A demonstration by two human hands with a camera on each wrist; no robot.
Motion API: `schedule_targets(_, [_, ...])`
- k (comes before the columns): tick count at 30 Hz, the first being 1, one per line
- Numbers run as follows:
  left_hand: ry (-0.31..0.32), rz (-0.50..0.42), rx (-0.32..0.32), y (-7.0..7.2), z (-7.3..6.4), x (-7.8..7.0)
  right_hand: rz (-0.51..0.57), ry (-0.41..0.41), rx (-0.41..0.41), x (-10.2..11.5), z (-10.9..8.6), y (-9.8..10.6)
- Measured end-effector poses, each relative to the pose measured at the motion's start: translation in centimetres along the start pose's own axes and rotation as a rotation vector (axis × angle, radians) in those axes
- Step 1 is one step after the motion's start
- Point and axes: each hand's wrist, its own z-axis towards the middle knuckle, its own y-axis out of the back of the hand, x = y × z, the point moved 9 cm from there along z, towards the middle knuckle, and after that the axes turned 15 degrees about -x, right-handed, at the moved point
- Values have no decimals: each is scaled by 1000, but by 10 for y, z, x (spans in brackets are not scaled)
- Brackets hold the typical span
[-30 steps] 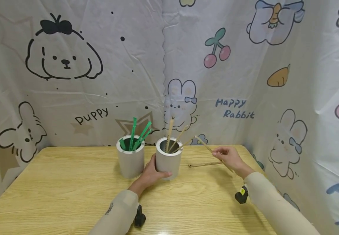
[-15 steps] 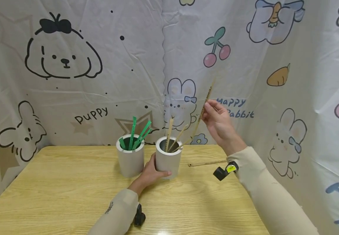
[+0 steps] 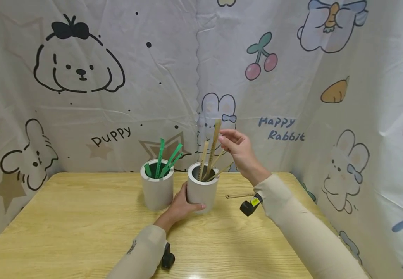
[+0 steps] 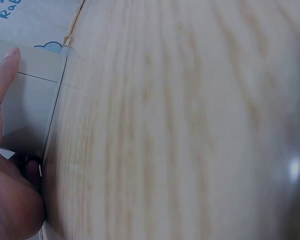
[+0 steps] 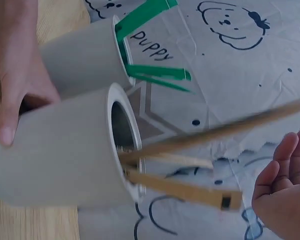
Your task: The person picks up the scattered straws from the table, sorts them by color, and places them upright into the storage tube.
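My left hand (image 3: pixel 184 206) grips the right-hand white cup (image 3: pixel 203 195) low on its side, with the thumb across its front. My right hand (image 3: pixel 239 149) pinches a long tan ruler-like strip (image 3: pixel 214 143) near its top. The strip's lower end is inside that cup, among several other tan strips (image 5: pixel 190 189). In the right wrist view the held strip is blurred and the pinch lies beyond the frame edge. Another tan strip with dark marks (image 3: pixel 238 196) lies on the table, partly hidden behind the right arm.
A second white cup (image 3: pixel 157 193) with several green strips (image 3: pixel 159 159) stands just left of the gripped one. Both are on a wood-grain table (image 3: pixel 83 224). A printed cloth (image 3: pixel 173 62) hangs behind and at the sides.
My right hand has lifted the tan strip from the table's right side, raised it upright, then carried it left until its lower end is in the cup. My left hand keeps its grip.
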Motion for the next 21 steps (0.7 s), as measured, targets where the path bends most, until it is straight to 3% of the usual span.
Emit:
schedule_targets(5, [6,0,-5,-1,-1,-2,-77,-19,-32,-4,4,31])
schedule_targets(9, [17,10,-10,0,-1,-1,-245,-57,-55,-21,6,67])
schedule_targets(16, [32,20,-8,-1,0,2,-643,-147,-54,-97,-4,146])
schedule_targets(21, [28,23,-4,-2,0,0,-753,-161,-51,-144,-20,179])
